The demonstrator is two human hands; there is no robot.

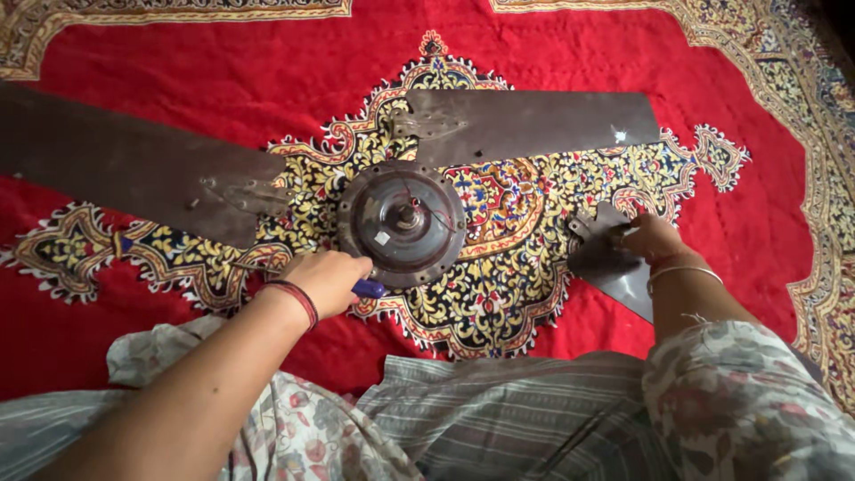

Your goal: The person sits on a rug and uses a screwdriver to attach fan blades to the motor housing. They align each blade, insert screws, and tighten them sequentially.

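Observation:
A round brown ceiling fan motor (403, 221) lies on a red patterned carpet (267, 71). My left hand (322, 280) is closed around a blue-handled tool (368, 289), right at the motor's near-left rim. My right hand (653, 238) grips the bracket end of a loose brown fan blade (610, 264) to the right of the motor. Two more brown blades lie by the motor: one (125, 165) stretching to the left, another (534, 123) to the upper right.
The carpet has a yellow, blue and white ornamental centre (499, 294) under the fan parts and a patterned border (828, 178) at the right edge. My lap in striped and floral cloth (499, 419) fills the bottom of the view.

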